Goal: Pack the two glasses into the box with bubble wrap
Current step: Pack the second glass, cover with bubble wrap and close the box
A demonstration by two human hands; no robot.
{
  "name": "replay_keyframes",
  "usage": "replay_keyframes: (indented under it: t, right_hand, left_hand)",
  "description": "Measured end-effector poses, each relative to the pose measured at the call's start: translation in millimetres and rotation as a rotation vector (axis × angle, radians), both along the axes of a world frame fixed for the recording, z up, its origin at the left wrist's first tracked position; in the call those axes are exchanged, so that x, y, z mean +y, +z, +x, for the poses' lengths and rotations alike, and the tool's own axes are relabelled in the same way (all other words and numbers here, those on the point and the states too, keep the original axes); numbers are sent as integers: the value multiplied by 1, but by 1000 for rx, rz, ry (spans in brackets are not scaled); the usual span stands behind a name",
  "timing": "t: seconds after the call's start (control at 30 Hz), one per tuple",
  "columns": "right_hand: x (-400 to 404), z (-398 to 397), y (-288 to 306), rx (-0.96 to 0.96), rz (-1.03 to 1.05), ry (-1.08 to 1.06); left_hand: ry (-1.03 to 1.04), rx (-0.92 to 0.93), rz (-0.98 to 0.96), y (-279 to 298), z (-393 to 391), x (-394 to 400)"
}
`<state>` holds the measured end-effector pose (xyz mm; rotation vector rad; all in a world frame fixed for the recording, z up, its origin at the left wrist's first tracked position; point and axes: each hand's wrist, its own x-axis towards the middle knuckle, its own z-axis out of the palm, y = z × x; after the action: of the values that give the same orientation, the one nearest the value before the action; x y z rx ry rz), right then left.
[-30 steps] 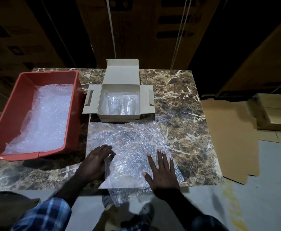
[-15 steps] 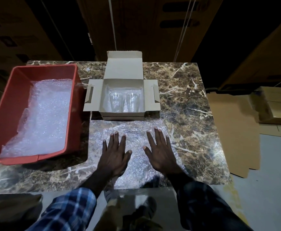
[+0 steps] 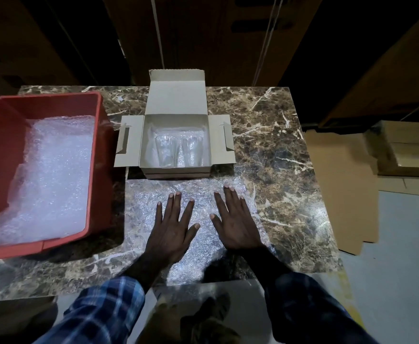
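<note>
Head view, looking down: a brown marble-patterned worktop is seen from above. At its far middle an open grey cardboard box is placed, lid flap raised at the back and side flaps spread left and right. Two clear drinking glasses are seen lying side by side inside the box on clear cushioning. Just in front of the box, a flat sheet of clear bubble wrap is spread on the worktop, its near edge reaching the worktop's near edge. The left hand and the right hand are laid palm down on the sheet, side by side but apart, all fingers straight and spread; nothing is gripped by either hand. Blue checked sleeves are seen at the bottom. To the left, a red rectangular plastic tub holding more bubble wrap is set on the worktop. On the floor at right, flattened brown cardboard sheets are lying.
</note>
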<state>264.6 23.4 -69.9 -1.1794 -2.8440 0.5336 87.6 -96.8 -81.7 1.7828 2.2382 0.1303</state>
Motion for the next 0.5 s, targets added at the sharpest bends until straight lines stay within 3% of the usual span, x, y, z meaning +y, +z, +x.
replay_keyframes:
  t: [0.27,0.37,0.5]
  right_hand:
    - [10,35,-7,-109,25,-50]
    - [12,49,-2,-69,27,-54]
    - [-12,61,-4,23,68,203]
  left_hand:
    - [20,11,18,1,-9,-4]
    - [92,-29,42,2,-13,-17]
    - [1,-40,90,2,11,-40]
